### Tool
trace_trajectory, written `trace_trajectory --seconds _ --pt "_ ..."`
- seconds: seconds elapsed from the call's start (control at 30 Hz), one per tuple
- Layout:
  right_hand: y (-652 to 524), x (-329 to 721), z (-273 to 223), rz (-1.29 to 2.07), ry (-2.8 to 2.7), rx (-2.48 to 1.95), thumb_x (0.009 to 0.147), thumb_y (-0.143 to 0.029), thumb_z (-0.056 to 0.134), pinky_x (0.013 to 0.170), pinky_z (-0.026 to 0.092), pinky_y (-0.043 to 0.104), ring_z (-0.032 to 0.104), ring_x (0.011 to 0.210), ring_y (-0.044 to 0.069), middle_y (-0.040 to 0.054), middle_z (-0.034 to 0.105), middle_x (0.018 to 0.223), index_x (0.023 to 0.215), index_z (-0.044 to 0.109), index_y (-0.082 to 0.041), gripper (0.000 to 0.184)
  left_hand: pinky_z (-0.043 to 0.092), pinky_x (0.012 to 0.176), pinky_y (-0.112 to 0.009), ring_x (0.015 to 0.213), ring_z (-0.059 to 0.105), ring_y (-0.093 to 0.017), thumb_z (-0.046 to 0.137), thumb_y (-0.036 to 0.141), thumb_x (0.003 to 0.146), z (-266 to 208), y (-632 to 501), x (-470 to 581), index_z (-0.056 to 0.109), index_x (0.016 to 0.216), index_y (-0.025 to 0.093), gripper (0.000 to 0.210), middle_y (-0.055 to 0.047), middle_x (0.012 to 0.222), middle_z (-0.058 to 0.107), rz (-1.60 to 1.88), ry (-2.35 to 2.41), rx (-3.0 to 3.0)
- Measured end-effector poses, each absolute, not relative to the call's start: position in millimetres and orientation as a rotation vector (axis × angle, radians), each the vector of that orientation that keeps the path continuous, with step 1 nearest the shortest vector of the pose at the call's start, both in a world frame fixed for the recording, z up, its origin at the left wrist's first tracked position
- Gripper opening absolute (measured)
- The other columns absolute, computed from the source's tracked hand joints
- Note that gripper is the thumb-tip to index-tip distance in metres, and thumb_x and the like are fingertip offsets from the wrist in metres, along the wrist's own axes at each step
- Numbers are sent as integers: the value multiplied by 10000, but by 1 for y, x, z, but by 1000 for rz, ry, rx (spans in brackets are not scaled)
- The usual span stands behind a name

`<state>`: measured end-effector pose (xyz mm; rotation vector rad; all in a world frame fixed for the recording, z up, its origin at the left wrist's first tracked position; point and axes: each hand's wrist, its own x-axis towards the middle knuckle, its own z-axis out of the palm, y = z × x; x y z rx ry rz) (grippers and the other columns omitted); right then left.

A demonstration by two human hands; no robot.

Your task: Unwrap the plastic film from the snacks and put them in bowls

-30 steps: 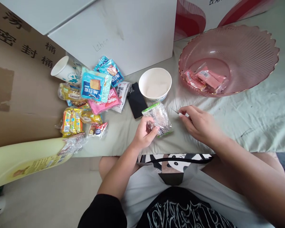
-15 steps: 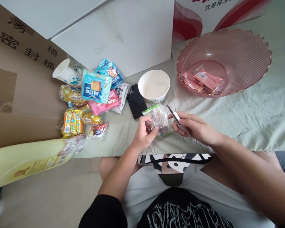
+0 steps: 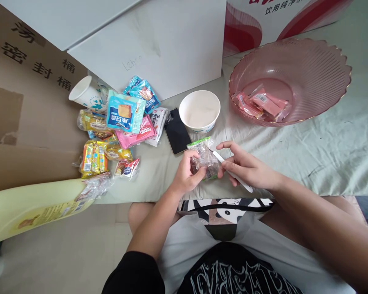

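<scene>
left hand: thumb and fingers in a pinch
left forearm: slants up, rightward
right hand: index finger raised, bent; thumb closed toward curled fingers
right forearm: reaches in from lower right

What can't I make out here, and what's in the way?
All in the head view:
Contents of the clear packet: obscured by crinkled, shiny film and partly by the left hand.
Middle of the white-handled cutter: hidden by the right hand.
Whether its tip touches the packet: too small to tell.
Pale yellow bottle: cut off by the left edge.
</scene>
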<state>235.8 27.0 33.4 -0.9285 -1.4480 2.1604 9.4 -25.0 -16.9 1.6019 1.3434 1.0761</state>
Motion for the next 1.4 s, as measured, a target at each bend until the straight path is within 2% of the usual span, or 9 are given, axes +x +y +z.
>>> trace_trajectory --seconds 0.13,0.3,0.53,0.73,0.87,1.1,1.27,1.4 --pt "28 236 39 2163 -1468 -1005 924 -377 606 498 457 249 556 471 96 -27 714 777 1281 357 -237 457 376 640 -266 674 435 -117 651 332 893 -15 -25 9 474 1116 255 294 26 891 491 1046 1317 1626" --pt "30 238 43 2206 -1508 -1028 937 -350 569 502 454 252 558 468 104 -18 718 755 1285 362 -227 423 398 673 -274 740 473 -133 664 327 875 -14 -24 8 486 1110 250 304 2 949 519 1058 1326 1635" --pt "31 242 45 2313 -1567 -953 978 -435 542 469 434 236 537 455 102 -22 694 715 1325 366 -214 447 358 562 -234 607 423 -95 689 364 871 -14 -25 10 464 1079 262 322 47 823 453 1128 1249 1428" --pt "30 243 41 2352 -1606 -949 989 -508 527 452 433 223 538 458 99 -14 699 724 1351 387 -216 486 346 540 -229 569 428 -87 708 451 874 -8 -22 14 438 1037 261 368 58 781 455 1175 1229 1351" --pt "29 241 39 2357 -1639 -969 982 -535 530 453 440 225 532 457 97 -4 702 718 1232 445 -208 420 384 584 -237 626 465 -96 736 490 847 -8 -20 14 416 1026 262 432 46 827 484 1226 1263 1299" --pt "33 242 43 2320 -1663 -1039 944 -515 573 442 353 224 491 453 90 -18 663 654 956 485 -219 309 442 623 -239 684 514 -104 802 481 757 -11 -16 15 370 1026 290 543 46 873 501 1330 1297 999" --pt "35 243 42 2140 -1744 -1098 926 -516 547 476 350 245 448 483 103 -10 663 679 971 550 -209 311 458 608 -229 698 550 -108 805 375 697 -4 -7 13 386 999 286 524 40 870 531 1413 1303 771" --pt "37 244 36 1605 -2004 -1258 942 -430 497 560 380 273 523 573 145 9 656 682 1012 639 -198 281 443 565 -216 651 529 -98 790 331 696 -2 -8 12 374 981 284 507 52 835 519 1383 1253 781"
